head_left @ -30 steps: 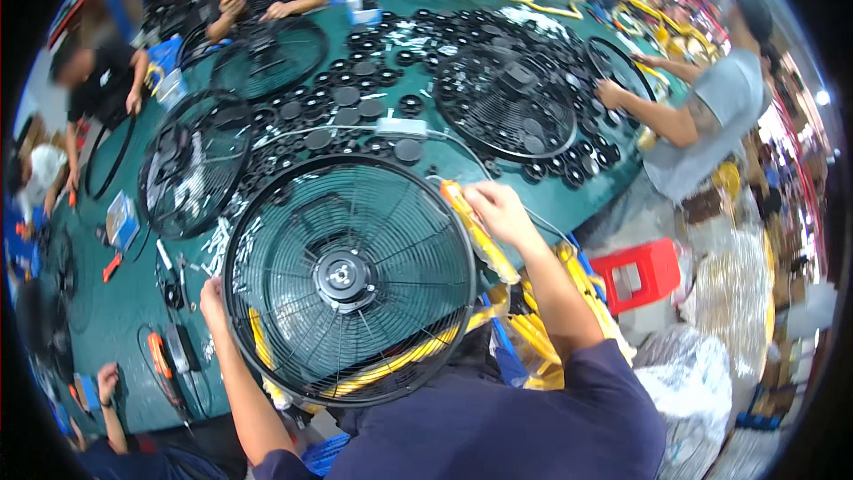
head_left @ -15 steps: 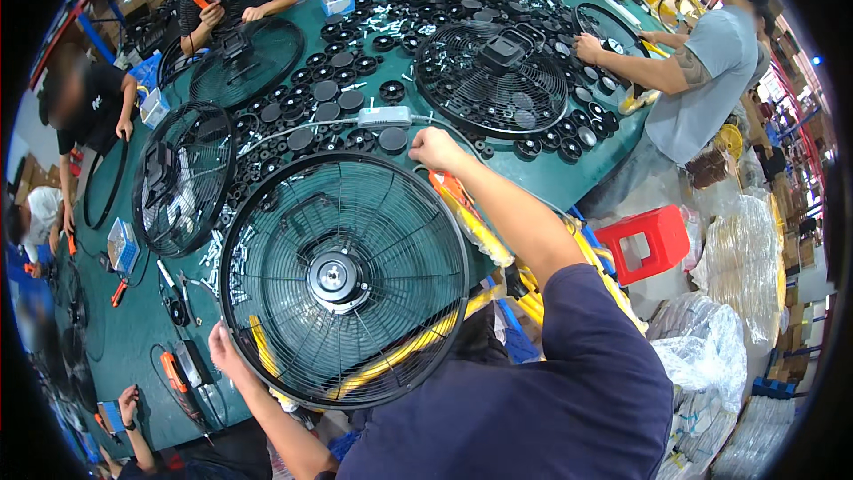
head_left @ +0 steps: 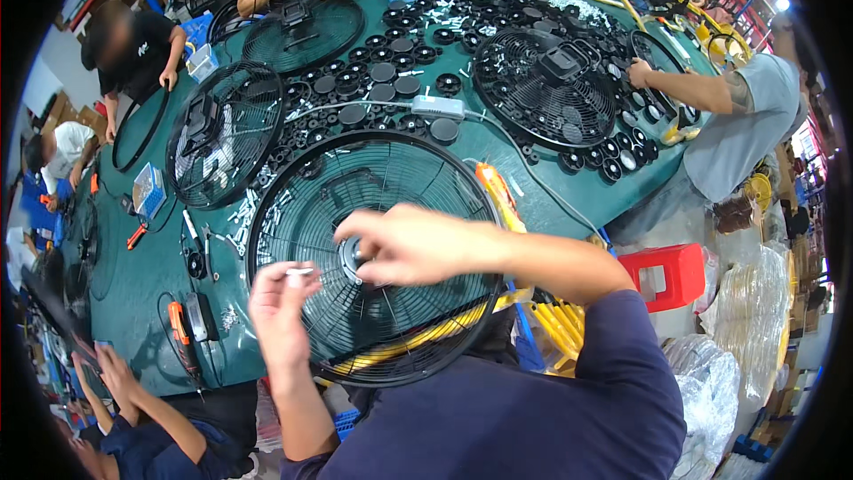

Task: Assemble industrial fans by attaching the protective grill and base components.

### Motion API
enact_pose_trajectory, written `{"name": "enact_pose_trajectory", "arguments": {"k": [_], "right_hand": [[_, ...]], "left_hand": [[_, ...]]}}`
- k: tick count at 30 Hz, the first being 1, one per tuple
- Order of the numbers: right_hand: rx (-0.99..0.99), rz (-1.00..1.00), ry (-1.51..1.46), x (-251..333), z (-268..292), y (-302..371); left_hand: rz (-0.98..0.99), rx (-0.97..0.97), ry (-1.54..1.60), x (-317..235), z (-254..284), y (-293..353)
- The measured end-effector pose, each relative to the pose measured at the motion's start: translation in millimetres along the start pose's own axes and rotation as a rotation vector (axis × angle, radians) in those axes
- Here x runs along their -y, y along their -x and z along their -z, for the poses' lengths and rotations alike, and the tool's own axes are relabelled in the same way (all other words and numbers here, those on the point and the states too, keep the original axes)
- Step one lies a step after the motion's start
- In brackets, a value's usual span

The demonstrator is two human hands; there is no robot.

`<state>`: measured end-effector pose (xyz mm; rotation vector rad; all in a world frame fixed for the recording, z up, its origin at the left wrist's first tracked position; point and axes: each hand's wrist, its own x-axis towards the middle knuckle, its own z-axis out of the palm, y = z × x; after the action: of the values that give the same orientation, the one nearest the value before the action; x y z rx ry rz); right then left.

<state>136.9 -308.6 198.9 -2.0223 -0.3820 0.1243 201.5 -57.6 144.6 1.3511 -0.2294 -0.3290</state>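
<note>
The right hand (head_left: 404, 244) sits over the middle of the big round fan guard (head_left: 378, 258), fingers bent down onto the dark hub (head_left: 354, 256) as if pinching something there; what exactly it grips is hidden under the fingers, so I cannot tell. The left hand (head_left: 280, 302) hovers just near of the hub, thumb and forefinger closed on a small pale screw (head_left: 299, 272), held up clear of the wires.

The fan guard lies flat on the near edge of the green table (head_left: 142, 293), partly overhanging toward the person, with a yellow band (head_left: 418, 338) running under its near right side. To my eye the work is at an early-to-middle stage: the guard is laid out and the hub is in place, but the screw is not yet in, so fastening at the center looks still to be done.

Farther out, an orange power screwdriver (head_left: 498, 196) lies just right of the guard. Loose white screws (head_left: 258, 209) are scattered to the left, and black round caps (head_left: 382, 80) crowd the far middle of the table. At least 3 more guards (head_left: 222, 142) lie farther off, with other people working at them. A red stool (head_left: 671, 271) stands to the right.
</note>
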Motion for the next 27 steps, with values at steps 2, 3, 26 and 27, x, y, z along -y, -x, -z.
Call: {"name": "enact_pose_trajectory", "arguments": {"k": [2,3,26,27], "right_hand": [[-0.074,0.232,0.078,-4,-33,-18],[-0.025,0.163,0.095,3,-34,-20],[0.272,-0.023,-0.298,-1,-85,-69],[0.277,-0.021,-0.299,-1,-86,-70]], "left_hand": [[0.034,0.058,-0.030,20,-10,12],[0.074,0.069,0.033,27,-12,18],[0.107,0.088,-0.016,1,43,52],[0.128,0.097,-0.015,-1,45,53]]}}
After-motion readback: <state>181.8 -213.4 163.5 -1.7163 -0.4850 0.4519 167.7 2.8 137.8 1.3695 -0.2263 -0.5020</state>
